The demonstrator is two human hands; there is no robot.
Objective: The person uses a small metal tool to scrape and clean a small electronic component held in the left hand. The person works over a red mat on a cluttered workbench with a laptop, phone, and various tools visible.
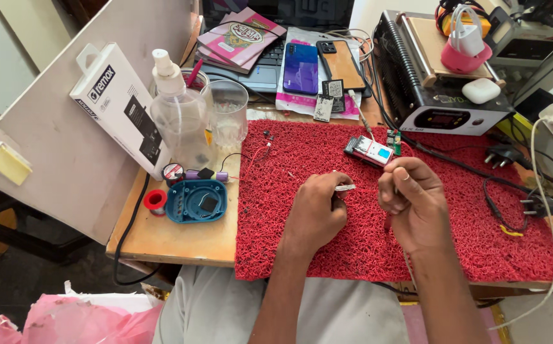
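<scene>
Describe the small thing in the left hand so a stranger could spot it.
Start at the red mat. Above its middle, the left hand pinches a small silvery metal piece at its fingertips. It is thinner than the white-and-blue module lying behind.

A small, flat, silvery metal piece (344, 187) is sticking out level from the pinching fingertips of the left hand (314, 213), hovering just over the red looped mat (302, 153), while the right hand (411, 200) is curling closed beside it around a thin red-tipped tool (388, 222) pointing down.
</scene>
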